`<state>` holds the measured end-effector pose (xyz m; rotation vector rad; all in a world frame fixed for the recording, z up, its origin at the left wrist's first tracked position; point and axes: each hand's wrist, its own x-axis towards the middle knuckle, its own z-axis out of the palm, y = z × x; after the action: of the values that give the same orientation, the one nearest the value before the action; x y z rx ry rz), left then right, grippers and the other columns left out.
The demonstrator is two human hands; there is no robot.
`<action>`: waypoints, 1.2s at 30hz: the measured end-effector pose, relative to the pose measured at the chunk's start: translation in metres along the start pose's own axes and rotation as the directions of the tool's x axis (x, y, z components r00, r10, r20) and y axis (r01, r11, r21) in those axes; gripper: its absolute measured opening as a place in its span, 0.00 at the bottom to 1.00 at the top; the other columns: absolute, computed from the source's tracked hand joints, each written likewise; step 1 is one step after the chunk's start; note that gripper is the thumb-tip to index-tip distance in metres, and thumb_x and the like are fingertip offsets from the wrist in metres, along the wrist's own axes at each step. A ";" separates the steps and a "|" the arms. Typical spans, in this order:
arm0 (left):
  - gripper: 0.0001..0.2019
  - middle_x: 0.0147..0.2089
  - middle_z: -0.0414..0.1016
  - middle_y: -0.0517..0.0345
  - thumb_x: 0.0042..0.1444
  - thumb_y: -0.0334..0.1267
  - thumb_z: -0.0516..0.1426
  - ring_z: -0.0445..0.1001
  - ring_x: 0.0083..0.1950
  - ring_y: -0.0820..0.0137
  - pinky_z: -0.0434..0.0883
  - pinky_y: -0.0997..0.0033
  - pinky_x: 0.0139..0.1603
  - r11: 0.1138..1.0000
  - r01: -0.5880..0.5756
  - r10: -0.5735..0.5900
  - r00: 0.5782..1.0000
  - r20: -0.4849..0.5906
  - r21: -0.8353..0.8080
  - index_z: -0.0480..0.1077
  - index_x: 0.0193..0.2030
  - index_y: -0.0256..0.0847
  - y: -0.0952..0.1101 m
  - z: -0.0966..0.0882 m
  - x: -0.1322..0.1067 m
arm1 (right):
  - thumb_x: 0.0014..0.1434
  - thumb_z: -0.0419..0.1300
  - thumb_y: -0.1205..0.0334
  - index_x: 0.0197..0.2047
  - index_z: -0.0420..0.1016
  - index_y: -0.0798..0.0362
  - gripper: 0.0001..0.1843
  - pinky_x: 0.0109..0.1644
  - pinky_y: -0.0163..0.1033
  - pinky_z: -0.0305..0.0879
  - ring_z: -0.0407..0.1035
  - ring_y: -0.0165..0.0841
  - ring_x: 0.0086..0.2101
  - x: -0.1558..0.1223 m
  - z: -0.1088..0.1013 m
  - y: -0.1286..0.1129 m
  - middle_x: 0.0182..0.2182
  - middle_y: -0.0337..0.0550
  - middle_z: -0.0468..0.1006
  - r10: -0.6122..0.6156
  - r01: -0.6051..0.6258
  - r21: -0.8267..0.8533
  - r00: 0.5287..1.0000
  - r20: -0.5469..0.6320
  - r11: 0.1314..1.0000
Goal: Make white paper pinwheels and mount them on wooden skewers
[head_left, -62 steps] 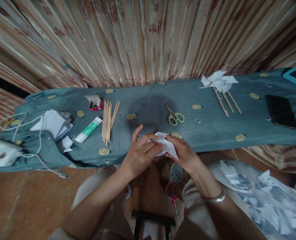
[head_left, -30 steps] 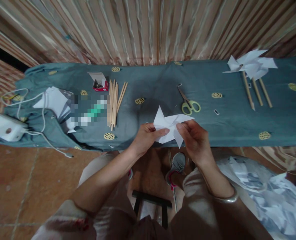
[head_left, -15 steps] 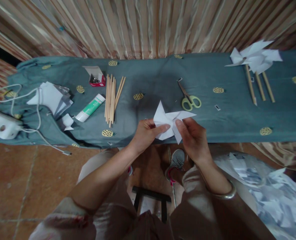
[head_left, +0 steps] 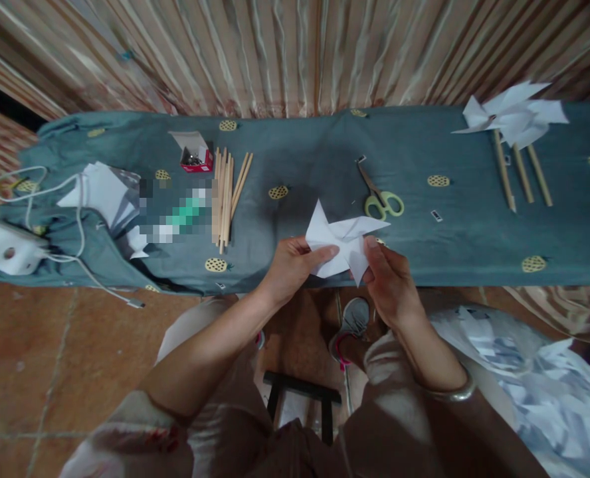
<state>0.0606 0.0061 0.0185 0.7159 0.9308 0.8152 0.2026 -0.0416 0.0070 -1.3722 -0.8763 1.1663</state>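
Observation:
A white paper pinwheel (head_left: 343,247), with pointed folded blades, is held above the near edge of the cloth-covered table. My left hand (head_left: 295,265) pinches its left side, the thumb lying flat near the centre and the fingers hidden beneath. On the other side, my right hand (head_left: 387,272) grips a right-hand blade between thumb and fingers. Just beyond the pinwheel lie scissors (head_left: 381,199) with light green handles, their blades pointing away. No stick is attached to the pinwheel in my hands.
Wooden sticks (head_left: 225,199) lie left of centre beside a small open red box (head_left: 195,159) of metal bits. Finished pinwheels on sticks (head_left: 524,119) rest at the far right. Paper sheets (head_left: 103,192) and a white power strip (head_left: 8,245) with cables occupy the left end. A plastic bag of paper (head_left: 549,392) stands lower right.
My right thumb has moved from near the pinwheel's centre outward to its right edge. The left hand keeps the same hold. The view has shifted slightly.

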 end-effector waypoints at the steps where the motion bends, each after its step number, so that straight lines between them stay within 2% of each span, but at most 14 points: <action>1: 0.13 0.28 0.79 0.58 0.34 0.42 0.71 0.72 0.27 0.75 0.68 0.76 0.31 1.000 -0.003 0.003 1.000 -0.005 0.001 0.79 0.26 0.37 0.000 0.000 0.000 | 0.62 0.54 0.45 0.25 0.67 0.50 0.21 0.23 0.35 0.52 0.57 0.27 0.21 -0.001 0.000 0.000 0.19 0.33 0.64 -0.013 0.013 -0.014 1.000 -0.003 1.000; 6: 0.13 0.27 0.79 0.58 0.35 0.42 0.70 0.71 0.27 0.76 0.67 0.76 0.30 1.000 -0.014 0.014 1.000 0.001 0.020 0.78 0.25 0.36 -0.002 0.001 0.000 | 0.62 0.53 0.44 0.23 0.66 0.51 0.23 0.23 0.36 0.52 0.57 0.27 0.21 -0.003 0.002 0.001 0.18 0.34 0.64 -0.052 0.051 -0.052 0.998 -0.018 0.997; 20: 0.13 0.29 0.80 0.58 0.35 0.42 0.71 0.72 0.28 0.75 0.69 0.75 0.32 1.000 -0.018 0.018 1.000 -0.009 0.014 0.79 0.27 0.36 -0.004 0.001 -0.001 | 0.64 0.48 0.41 0.20 0.63 0.51 0.28 0.22 0.36 0.49 0.55 0.26 0.18 -0.006 0.006 -0.013 0.15 0.34 0.63 -0.186 0.161 -0.336 0.982 -0.042 0.928; 36: 0.13 0.30 0.80 0.59 0.37 0.42 0.70 0.74 0.29 0.75 0.70 0.74 0.34 0.999 -0.026 0.026 1.000 0.004 0.021 0.79 0.29 0.37 -0.006 0.001 -0.001 | 0.68 0.45 0.49 0.21 0.59 0.50 0.24 0.25 0.36 0.50 0.56 0.26 0.20 -0.010 0.009 -0.019 0.17 0.34 0.61 -0.274 0.243 -0.451 0.962 -0.003 0.859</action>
<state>0.0625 0.0027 0.0145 0.7494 0.9297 0.8276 0.1936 -0.0464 0.0275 -1.5878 -1.2939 0.7282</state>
